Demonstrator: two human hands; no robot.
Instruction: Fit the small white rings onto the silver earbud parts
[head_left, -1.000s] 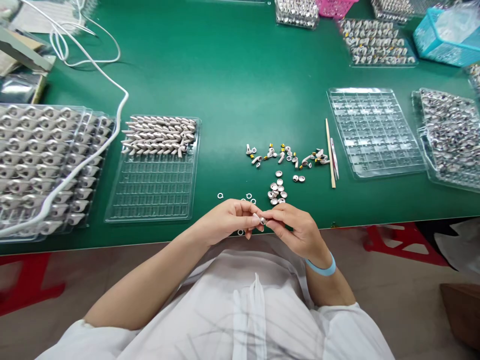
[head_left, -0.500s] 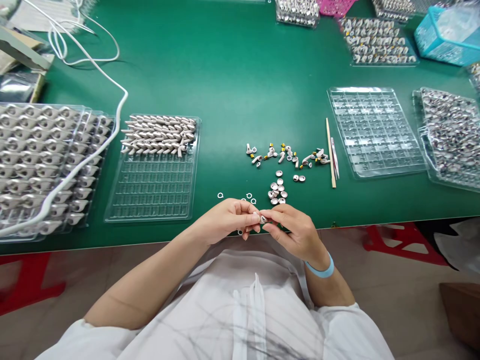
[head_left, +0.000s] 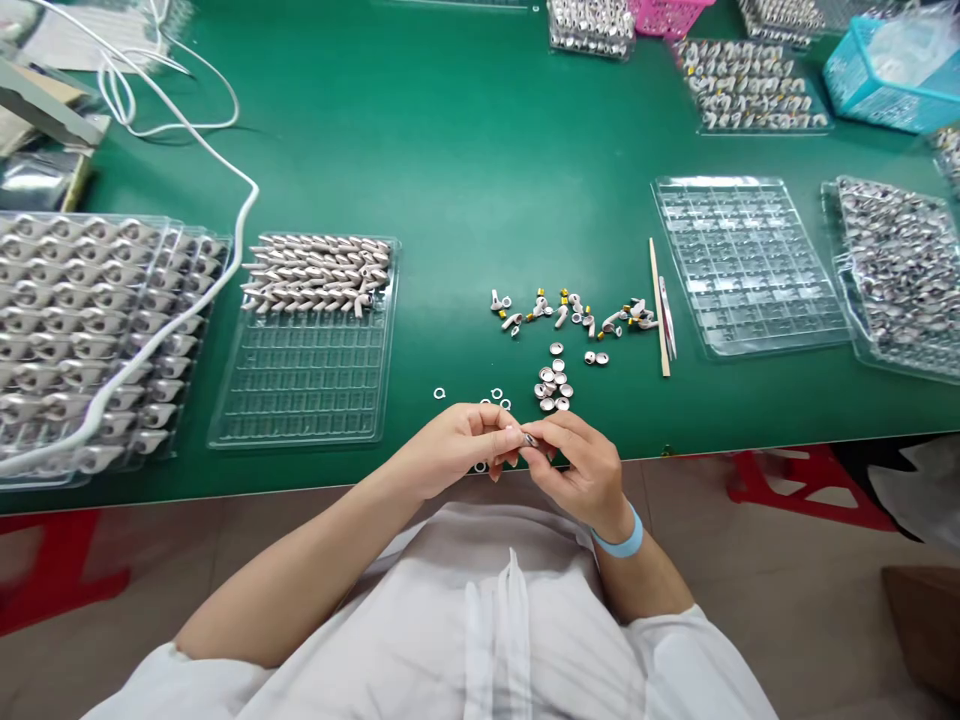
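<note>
Close to the table's front edge, my left hand (head_left: 469, 447) and my right hand (head_left: 576, 462) meet fingertip to fingertip. Both are closed in a pinch on one small silvery metal part (head_left: 529, 439), mostly covered by the fingers. Small white rings (head_left: 496, 394) lie just beyond my left hand. Past my right hand sits a cluster of round metal cups (head_left: 553, 377). Farther back is a loose row of small beige curved pieces with yellow tabs (head_left: 562, 312).
A part-filled clear tray (head_left: 307, 385) and stacked full trays (head_left: 82, 330) stand left, crossed by a white cable (head_left: 244, 215). On the right lie a wooden stick (head_left: 659, 305), tweezers (head_left: 667, 318), a clear tray (head_left: 750, 265) and a tray of metal parts (head_left: 900, 270).
My right hand and wrist have shifted slightly left and turned, its thumb now closer over the metal part. My left hand stays nearly in place.
</note>
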